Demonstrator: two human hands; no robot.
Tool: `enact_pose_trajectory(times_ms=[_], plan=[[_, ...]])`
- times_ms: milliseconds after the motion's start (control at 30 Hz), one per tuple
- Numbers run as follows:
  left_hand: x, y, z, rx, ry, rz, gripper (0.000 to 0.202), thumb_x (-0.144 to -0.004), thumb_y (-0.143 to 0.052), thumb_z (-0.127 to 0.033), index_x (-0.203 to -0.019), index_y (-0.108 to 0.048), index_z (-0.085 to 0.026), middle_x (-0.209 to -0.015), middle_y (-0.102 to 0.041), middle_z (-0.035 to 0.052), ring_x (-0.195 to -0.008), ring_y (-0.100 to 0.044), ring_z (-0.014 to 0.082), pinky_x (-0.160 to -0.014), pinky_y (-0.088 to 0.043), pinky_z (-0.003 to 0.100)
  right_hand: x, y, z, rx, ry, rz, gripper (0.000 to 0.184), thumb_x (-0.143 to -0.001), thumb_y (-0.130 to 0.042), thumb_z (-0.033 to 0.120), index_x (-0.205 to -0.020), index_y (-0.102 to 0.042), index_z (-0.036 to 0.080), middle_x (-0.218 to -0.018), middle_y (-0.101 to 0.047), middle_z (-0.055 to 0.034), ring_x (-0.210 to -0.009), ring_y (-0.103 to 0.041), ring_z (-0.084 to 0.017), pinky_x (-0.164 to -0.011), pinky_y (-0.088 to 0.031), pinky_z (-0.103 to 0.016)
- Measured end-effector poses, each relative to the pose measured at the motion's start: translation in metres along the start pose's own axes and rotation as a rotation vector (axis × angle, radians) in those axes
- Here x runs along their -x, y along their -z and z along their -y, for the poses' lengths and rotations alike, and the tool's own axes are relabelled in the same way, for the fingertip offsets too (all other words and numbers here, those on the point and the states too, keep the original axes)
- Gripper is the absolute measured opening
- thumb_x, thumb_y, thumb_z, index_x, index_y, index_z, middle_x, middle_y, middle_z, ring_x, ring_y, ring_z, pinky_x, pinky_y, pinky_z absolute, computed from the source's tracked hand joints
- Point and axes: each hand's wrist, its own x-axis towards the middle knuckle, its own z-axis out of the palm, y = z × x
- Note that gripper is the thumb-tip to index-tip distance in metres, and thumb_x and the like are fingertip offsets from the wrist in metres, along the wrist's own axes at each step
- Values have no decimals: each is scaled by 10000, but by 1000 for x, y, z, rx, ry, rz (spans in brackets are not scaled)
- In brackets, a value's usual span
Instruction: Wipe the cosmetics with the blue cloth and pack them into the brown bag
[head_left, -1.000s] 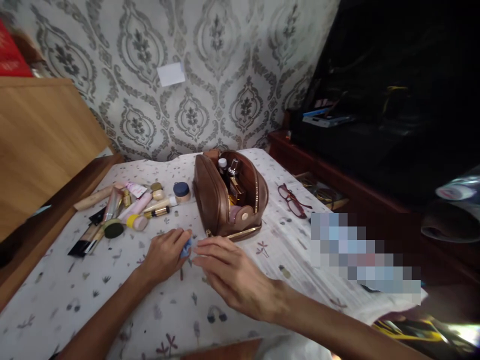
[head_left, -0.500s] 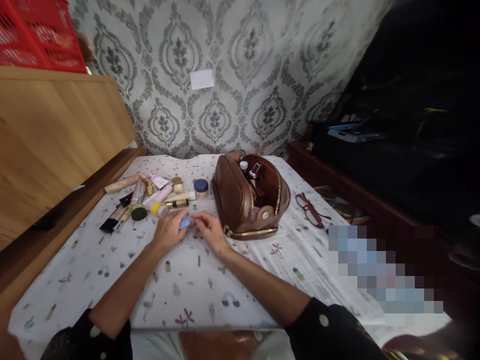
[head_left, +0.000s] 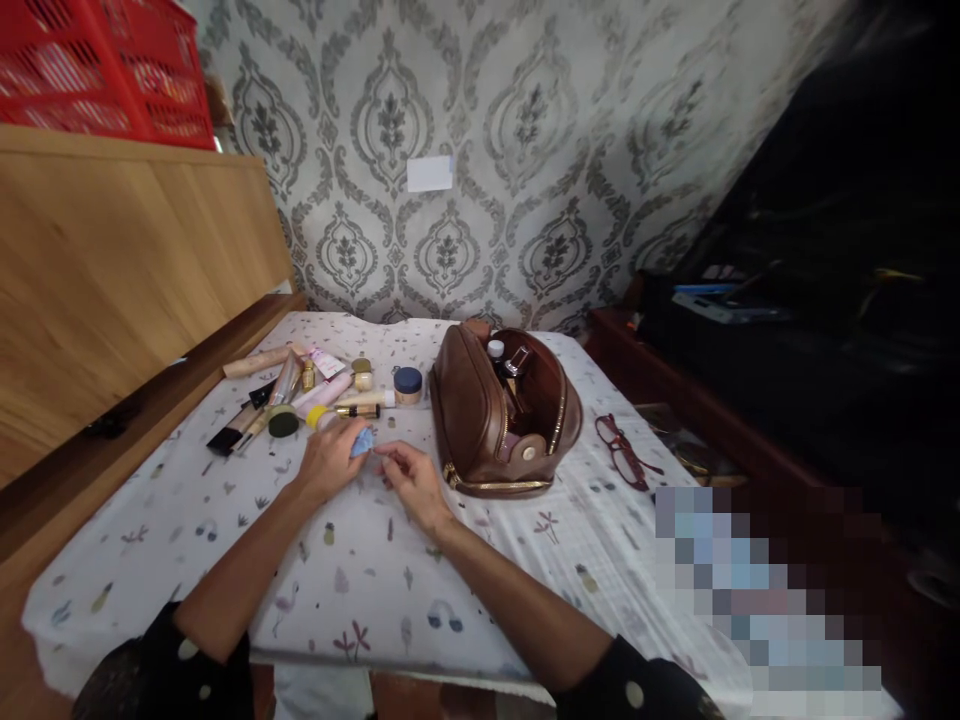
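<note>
My left hand is closed around a small light-blue object, perhaps a crumpled cloth or packet; its kind is unclear. My right hand is just to the right, thumb and fingertips pinched, with a small gap to the blue piece. Whatever may be in that pinch is too small to make out. Behind my left hand lie a yellow-capped container and a black-and-gold tube. A brown cosmetic bag stands unzipped to the right of my right hand, with bottles inside.
Left of the bag are a blue-lidded jar, a dark green-lidded jar, several tubes and a brush. Red-framed glasses lie at the right. A wooden cabinet borders the patterned tablecloth.
My right fingertips have drawn slightly away from the blue object, leaving a gap. The left hand still holds it. The whole view has shifted a little.
</note>
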Motion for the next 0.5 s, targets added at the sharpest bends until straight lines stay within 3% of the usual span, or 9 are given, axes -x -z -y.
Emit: enact_pose_trajectory(times_ms=[333,500], plan=[[-6,-4,6,11,52,-90,307,-836,-505,-268,-1105,-643,-212,-1094,-740,77,-1018,-678,269,-862,-503,339,3,2,9,-15,-57,55,204,-842,-584,240,-1000,-685,160,-686,-641,9,-555,-502,-102,-543,-421,-210],[-19,19,14,-92,198,-105,337,-896,-450,-333,-1154,-627,-210,-1017,-734,74,-944,-686,271,-792,-495,324,4,1,14,-2,-75,52,207,-838,-555,171,-985,-699,146,-655,-634,16,-522,-475,-86,-520,-399,-192]])
